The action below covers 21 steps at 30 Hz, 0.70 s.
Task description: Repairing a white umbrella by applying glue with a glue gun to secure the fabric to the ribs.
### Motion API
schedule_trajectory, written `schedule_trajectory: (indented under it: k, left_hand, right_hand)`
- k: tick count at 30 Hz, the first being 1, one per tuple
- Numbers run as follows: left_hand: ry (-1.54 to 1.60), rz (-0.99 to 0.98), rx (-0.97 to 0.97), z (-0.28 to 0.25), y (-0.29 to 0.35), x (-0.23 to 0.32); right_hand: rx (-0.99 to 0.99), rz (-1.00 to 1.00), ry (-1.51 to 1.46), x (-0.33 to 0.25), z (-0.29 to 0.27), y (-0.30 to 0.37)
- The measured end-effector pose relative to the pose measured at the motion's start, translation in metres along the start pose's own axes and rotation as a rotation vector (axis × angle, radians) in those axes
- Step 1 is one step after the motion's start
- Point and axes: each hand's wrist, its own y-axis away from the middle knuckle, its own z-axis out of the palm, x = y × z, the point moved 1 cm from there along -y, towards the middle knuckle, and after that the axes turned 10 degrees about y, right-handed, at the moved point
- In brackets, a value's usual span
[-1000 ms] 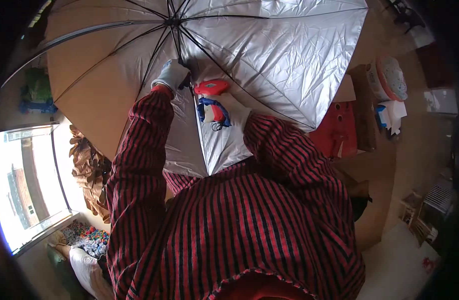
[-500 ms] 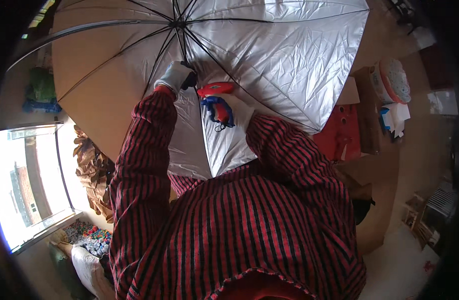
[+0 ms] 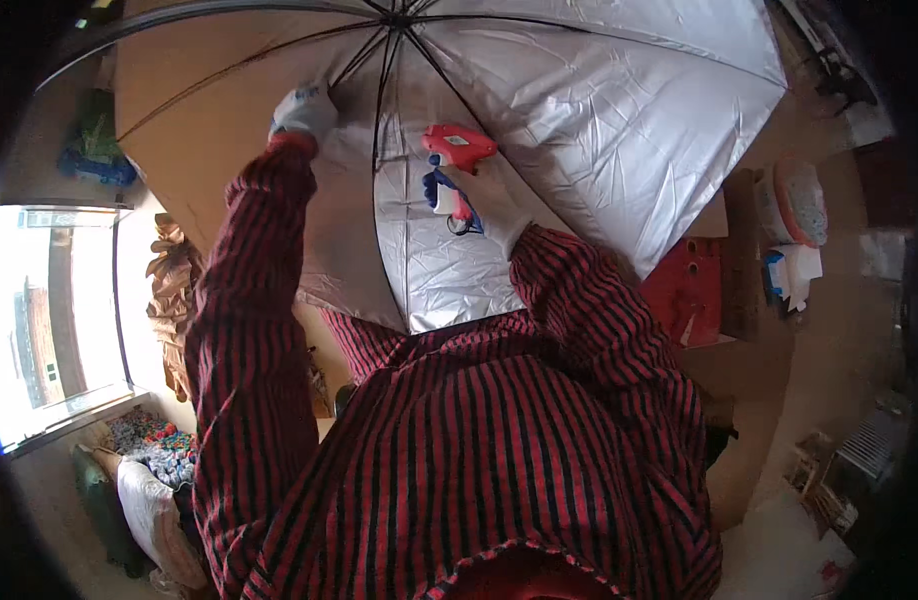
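An open umbrella with a silvery lining and dark ribs spreads in front of me, its underside facing me. My left hand, in a white glove, is closed at a dark umbrella rib left of the middle; its fingertips are mostly hidden. In my right hand, gloved in white and blue, is a red gun-shaped tool with a pale label. My fingers wrap its handle, and a thin dark loop hangs below. The tool is over the silver panel, close to another rib.
At right are a red box, a white-and-pink tub and a small rack. A bright window is at left, with crumpled brown paper beside it and a white sack below.
My left hand has moved left and up from the middle rib to the neighbouring one. My right hand has shifted slightly right with the red tool. The umbrella's hub sits farther up and right in view.
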Motion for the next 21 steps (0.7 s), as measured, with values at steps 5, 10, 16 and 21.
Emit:
schedule_trajectory:
  k: [5,10,16,21]
  left_hand:
    - [0.219,-0.001,0.442,0.029,0.062,0.074]
    - [0.365,-0.165,-0.070,0.071,0.051,0.081]
    - [0.495,-0.181,0.057,0.098,0.025,0.090]
    - [0.406,0.018,-0.164,0.118,0.010,0.063]
  right_hand:
    - [-0.021,0.154,-0.106,0.035,-0.031,0.009]
    - [-0.037,0.181,0.058,0.067,-0.035,-0.008]
    - [-0.007,-0.059,0.149,0.072,-0.038,-0.011]
    - [-0.005,0.164,0.033,0.076,-0.018,-0.003]
